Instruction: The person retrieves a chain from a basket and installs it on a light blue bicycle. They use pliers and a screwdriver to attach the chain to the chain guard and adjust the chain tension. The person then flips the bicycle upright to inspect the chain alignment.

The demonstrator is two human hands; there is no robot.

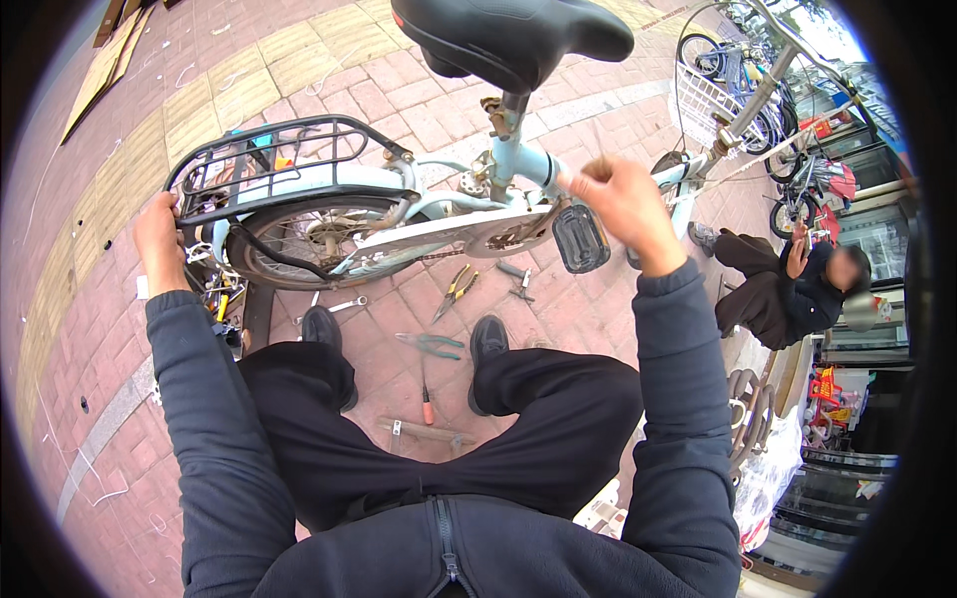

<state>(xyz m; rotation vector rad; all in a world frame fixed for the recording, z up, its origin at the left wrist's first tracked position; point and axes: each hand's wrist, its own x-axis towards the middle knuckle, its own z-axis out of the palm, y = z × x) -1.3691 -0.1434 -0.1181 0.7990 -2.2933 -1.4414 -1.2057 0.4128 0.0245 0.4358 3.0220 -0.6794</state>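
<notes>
A pale blue bicycle (pixel 520 161) with a black saddle (pixel 513 40) stands sideways before me. My left hand (pixel 159 239) is closed on the rear end of its black rear rack (pixel 289 202). Beside the frame tube, above the black pedal (pixel 580 239), my right hand (pixel 626 207) has its fingers curled, thumb and forefinger close to the tube. Whether those fingertips touch the tube or pinch something small cannot be made out. Below the rack sits the rear wheel (pixel 319 242), next to the white chain guard (pixel 454 231).
Between my feet lie yellow-handled pliers (pixel 456 292), green-handled pliers (pixel 431 345), a red-handled screwdriver (pixel 428 409) and a wrench (pixel 349 304). A box of tools (pixel 224 299) stands by my left leg. At the right sits another person (pixel 788 289), with parked bicycles (pixel 763 110) farther back.
</notes>
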